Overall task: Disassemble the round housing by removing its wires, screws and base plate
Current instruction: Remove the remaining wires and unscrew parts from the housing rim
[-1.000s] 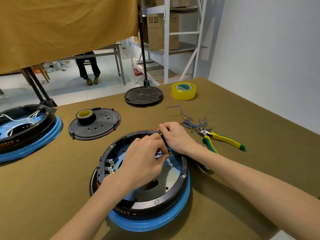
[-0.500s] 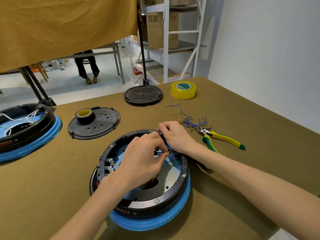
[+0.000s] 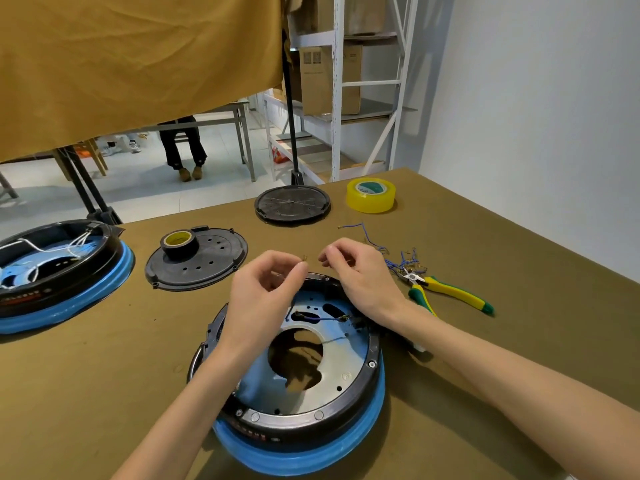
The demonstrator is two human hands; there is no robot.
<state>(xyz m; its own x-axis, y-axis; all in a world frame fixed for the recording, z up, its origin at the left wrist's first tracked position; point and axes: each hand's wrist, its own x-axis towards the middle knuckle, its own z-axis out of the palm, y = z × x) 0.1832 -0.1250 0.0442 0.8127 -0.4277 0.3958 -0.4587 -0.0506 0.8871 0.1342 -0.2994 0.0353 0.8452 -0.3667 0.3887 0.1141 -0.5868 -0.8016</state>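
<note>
One round, blue-rimmed housing (image 3: pixel 346 441)

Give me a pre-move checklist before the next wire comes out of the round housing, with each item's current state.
1. Both hands free of the housing interior: ok. Left hand and right hand are raised above the round housing.
2. What the fingertips pinch: cannot tell, too small.
3. Wire remaining inside: not ok. A dark wire still spans the base plate.
4. Rim screws removed: not ok. A screw still sits in the rim.
5. Pliers within reach: ok, lying beside the right wrist.
6. Removed wires set aside: ok, by the pliers.
</note>
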